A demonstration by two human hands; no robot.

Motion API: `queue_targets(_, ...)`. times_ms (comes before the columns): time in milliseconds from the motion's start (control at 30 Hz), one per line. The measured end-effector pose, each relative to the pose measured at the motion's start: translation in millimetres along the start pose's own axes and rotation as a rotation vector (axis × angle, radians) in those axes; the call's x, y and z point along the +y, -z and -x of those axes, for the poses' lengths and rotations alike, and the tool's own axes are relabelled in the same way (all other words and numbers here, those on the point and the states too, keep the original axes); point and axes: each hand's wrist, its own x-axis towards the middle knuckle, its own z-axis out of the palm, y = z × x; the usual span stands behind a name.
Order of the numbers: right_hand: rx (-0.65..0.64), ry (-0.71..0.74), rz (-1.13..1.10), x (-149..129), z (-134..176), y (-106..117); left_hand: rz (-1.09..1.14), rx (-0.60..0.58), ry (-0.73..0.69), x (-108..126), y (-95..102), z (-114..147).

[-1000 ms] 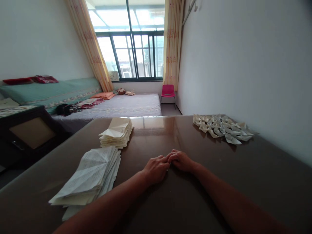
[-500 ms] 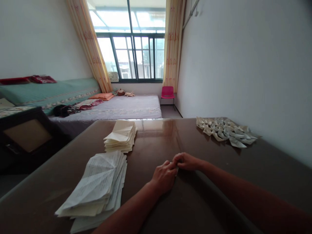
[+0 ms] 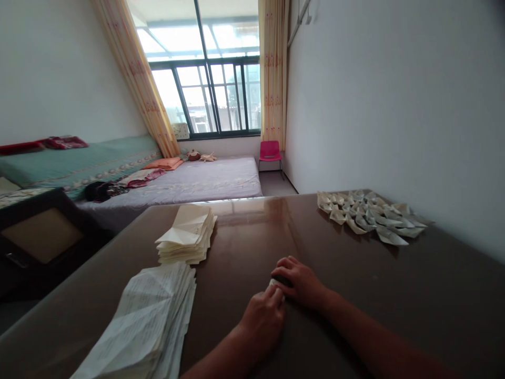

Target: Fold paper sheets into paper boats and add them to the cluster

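The brown tabletop (image 3: 244,231) fills the lower view, its right edge running along the wall. Toward its left edge lies a stack of printed paper (image 3: 138,316), creased on top and cut off by the bottom of the view. A cluster of folded paper boats (image 3: 366,213) sits in the far right corner. The stack of cream paper (image 3: 189,231) lies near the far left corner, just beyond the printed stack. Out in the middle, well apart from these, the left hand (image 3: 262,321) and right hand (image 3: 302,281) meet. Between them is a small folded paper (image 3: 272,282) — mostly hidden, a pale end showing above the left fingertips. The left fingers pinch it; the right hand's bent fingers reach over its far side — whether they grip or only press, I cannot tell.
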Motion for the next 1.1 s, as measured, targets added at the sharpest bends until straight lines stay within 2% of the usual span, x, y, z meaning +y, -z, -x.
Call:
queue_targets(167, -0.006, 0.001, -0.024, 1.2, 1.1, 1.2, 0.112, 0.004, 0.043, -10.7, 8.8, 0.0)
queue_targets(333, -0.026, -0.021, -0.086, 3.6, 2.5, 2.3, 0.142, 0.028, 0.050, -11.4, 8.2, 0.5)
queue_targets(567, 0.001, -0.135, -0.144, -0.9, 0.7, -3.2, 0.108, 0.025, 0.038, -5.5, 9.6, 0.2)
queue_targets(833, -0.052, -0.192, -0.215, -3.0, 4.3, 1.9, 0.020, 0.039, -0.006, 4.7, 2.7, 4.0)
queue_targets(1000, -0.091, -0.230, -0.401, -8.6, 4.4, 7.1, 0.135, 0.120, 0.025, -6.4, 7.8, 2.0)
queue_targets(1100, -0.071, -0.244, -0.477, -6.9, 2.2, 9.0, 0.255, 0.224, 0.143, -20.5, 11.6, -1.3)
